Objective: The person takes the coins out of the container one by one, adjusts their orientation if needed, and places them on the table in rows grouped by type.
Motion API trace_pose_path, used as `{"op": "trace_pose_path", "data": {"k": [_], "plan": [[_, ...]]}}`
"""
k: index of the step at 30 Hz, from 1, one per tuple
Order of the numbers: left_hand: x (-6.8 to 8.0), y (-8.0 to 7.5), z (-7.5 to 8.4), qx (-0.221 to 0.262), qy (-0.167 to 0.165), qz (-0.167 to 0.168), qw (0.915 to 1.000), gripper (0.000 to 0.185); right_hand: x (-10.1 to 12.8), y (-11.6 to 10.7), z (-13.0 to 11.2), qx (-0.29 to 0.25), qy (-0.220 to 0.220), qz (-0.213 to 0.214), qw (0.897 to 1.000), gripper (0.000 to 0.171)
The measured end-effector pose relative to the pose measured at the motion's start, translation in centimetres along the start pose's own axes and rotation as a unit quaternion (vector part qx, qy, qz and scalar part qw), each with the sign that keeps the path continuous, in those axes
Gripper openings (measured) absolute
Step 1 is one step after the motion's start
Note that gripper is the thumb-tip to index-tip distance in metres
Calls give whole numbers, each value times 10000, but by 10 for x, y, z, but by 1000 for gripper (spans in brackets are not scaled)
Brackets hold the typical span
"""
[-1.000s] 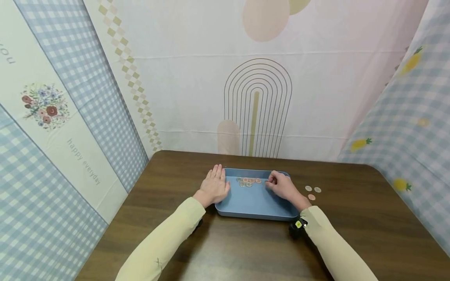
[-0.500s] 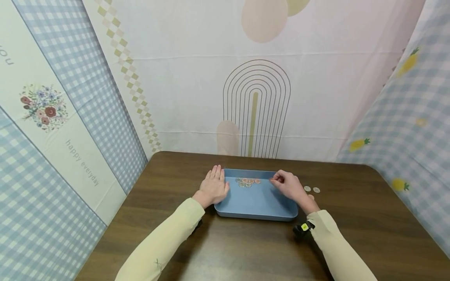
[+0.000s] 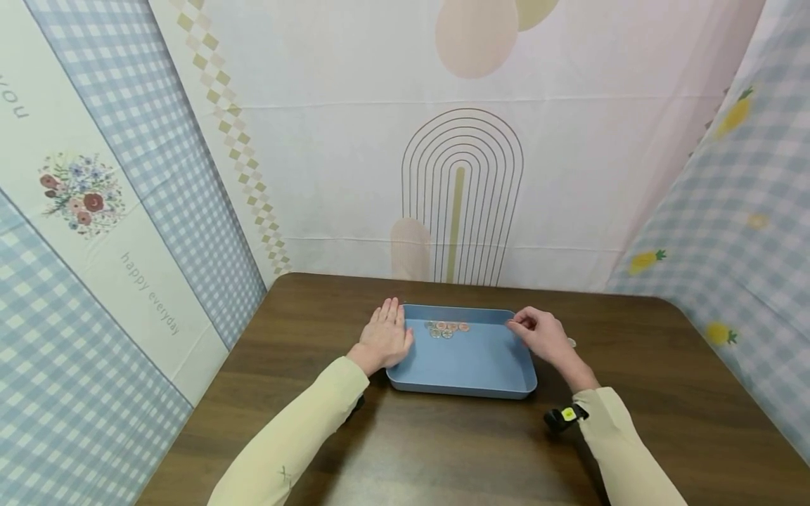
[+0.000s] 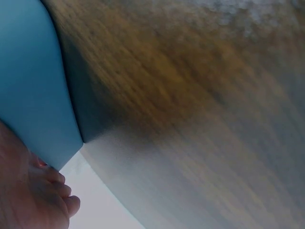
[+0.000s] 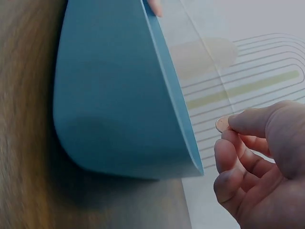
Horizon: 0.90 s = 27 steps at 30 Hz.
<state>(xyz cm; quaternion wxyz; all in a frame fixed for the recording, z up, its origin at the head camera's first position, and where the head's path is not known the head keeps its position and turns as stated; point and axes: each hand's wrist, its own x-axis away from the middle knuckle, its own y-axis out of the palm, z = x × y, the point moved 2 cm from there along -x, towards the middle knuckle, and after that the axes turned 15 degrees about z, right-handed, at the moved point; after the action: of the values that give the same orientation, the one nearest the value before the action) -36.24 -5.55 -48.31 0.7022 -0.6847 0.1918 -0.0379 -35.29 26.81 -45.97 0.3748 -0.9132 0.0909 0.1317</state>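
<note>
- The right hand (image 3: 544,336) pinched 1 coin (image 5: 222,124) by the blue tray (image 3: 468,365).
- The left hand (image 3: 384,335) lay flat, its grip spread, on the tray's edge.

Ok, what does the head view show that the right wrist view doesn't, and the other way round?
Only the head view shows the left hand lying flat on the left rim of the blue tray, the cluster of coins inside it near the far wall, and the whole wooden table. Only the right wrist view shows a copper coin pinched in the fingertips. Both show the right hand at the tray's right side, the tray itself, and the arch-patterned backdrop.
</note>
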Motion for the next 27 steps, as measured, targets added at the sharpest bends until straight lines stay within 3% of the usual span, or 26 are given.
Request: {"op": "trace_pose_path", "data": {"k": [8, 15, 22, 27], "plan": [[2, 0, -1, 6, -9, 19, 10000, 66, 3, -16, 10, 22, 107, 29, 9999, 25], [2, -1, -1, 19, -5, 13, 10000, 66, 8, -28, 26, -342, 452, 186, 9982, 31], [3, -1, -1, -17, 8, 21, 10000, 67, 13, -34, 38, -637, 730, 71, 9953, 35], [4, -1, -2, 2, 20, 13, 10000, 67, 16, -38, 46, -347, 719, 52, 9968, 37]]}}
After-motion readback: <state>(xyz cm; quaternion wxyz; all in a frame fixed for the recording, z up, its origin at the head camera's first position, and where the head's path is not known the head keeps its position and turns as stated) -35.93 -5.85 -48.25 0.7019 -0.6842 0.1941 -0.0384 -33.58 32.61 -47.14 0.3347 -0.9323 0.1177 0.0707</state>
